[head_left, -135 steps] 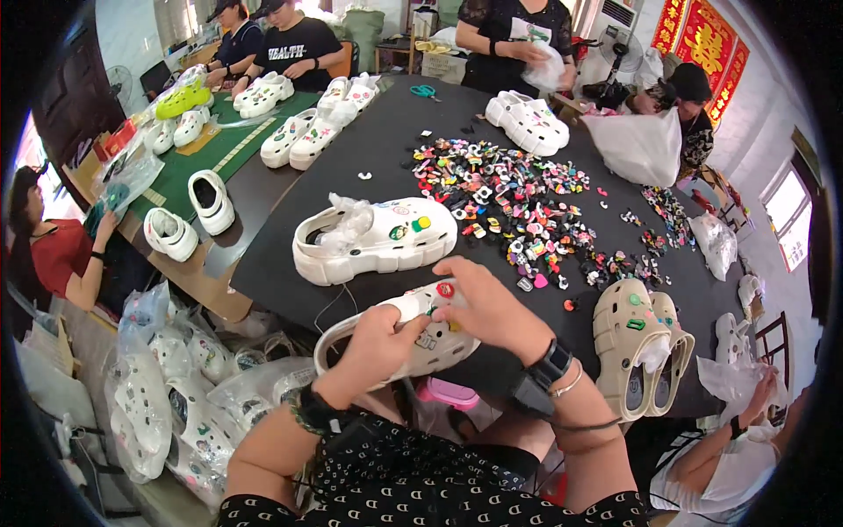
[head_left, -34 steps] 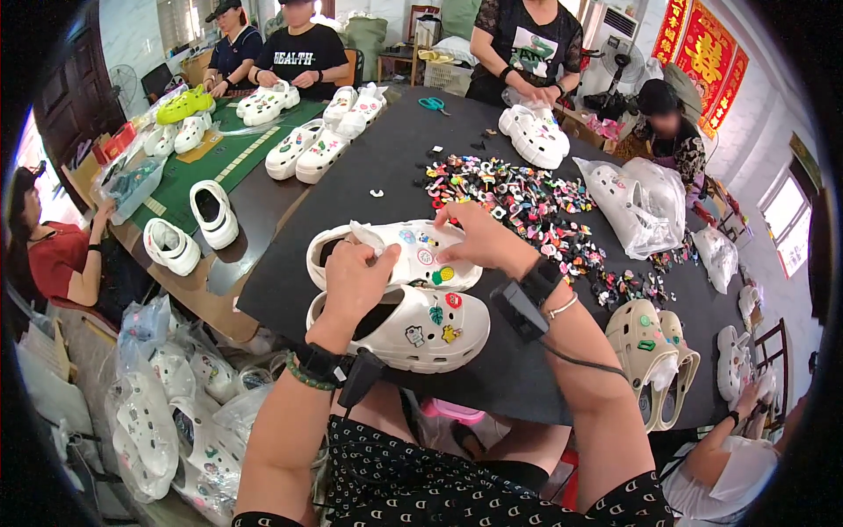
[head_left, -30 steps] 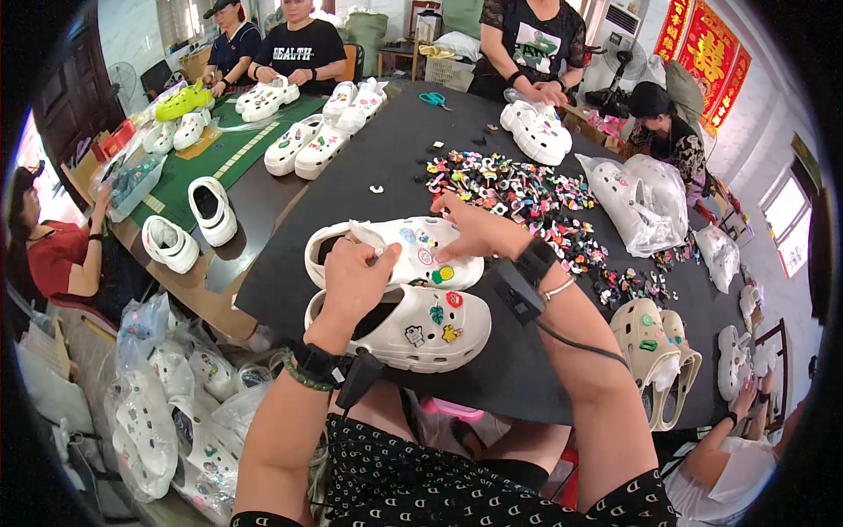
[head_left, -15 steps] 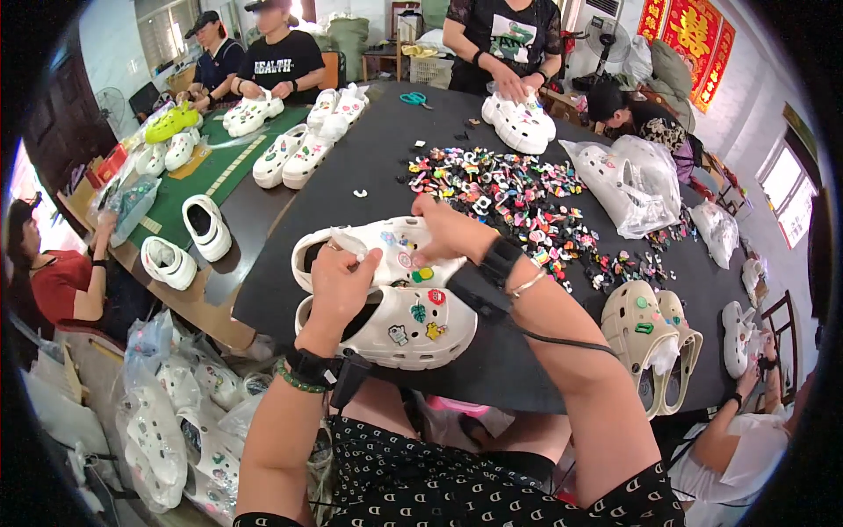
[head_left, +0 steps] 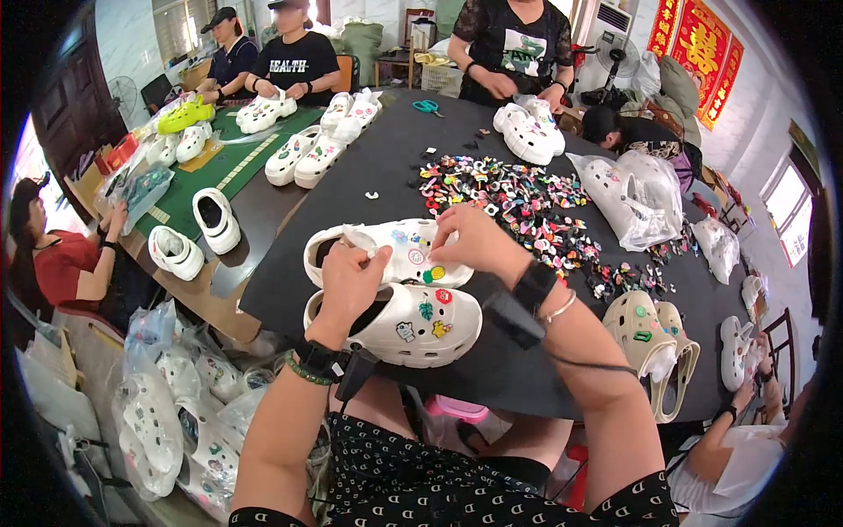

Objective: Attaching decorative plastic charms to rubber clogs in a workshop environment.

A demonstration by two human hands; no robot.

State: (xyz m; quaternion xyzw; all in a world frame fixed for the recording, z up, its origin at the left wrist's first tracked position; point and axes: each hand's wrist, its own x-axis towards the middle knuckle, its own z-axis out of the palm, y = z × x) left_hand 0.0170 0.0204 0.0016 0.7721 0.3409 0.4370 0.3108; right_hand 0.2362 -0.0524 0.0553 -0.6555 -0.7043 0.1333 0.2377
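Two white clogs lie side by side in front of me, toes to the right. The far clog [head_left: 395, 237] carries several charms, among them a pineapple and a pink round one. On the near clog [head_left: 413, 347] are a green leaf, a yellow star, a red charm and a whitish figure. My left hand [head_left: 351, 285] is closed on the far clog by its foot opening, next to a white strap-like piece. At that clog's toe, my right hand [head_left: 483, 246] has its fingers pinched together; anything between them is hidden.
A pile of loose colourful charms [head_left: 518, 206] spreads beyond my right hand. Beige clogs [head_left: 641, 329] stand to the right, bagged white clogs [head_left: 628, 198] behind them. Teal scissors [head_left: 428, 107] lie at the far side. Bagged clogs [head_left: 167, 404] fill the lower left. Co-workers sit or stand around.
The whole view has shifted slightly. My right hand has moved a little along the far clog's toe; my left keeps its hold. The co-worker opposite has drawn one hand away from a white clog.
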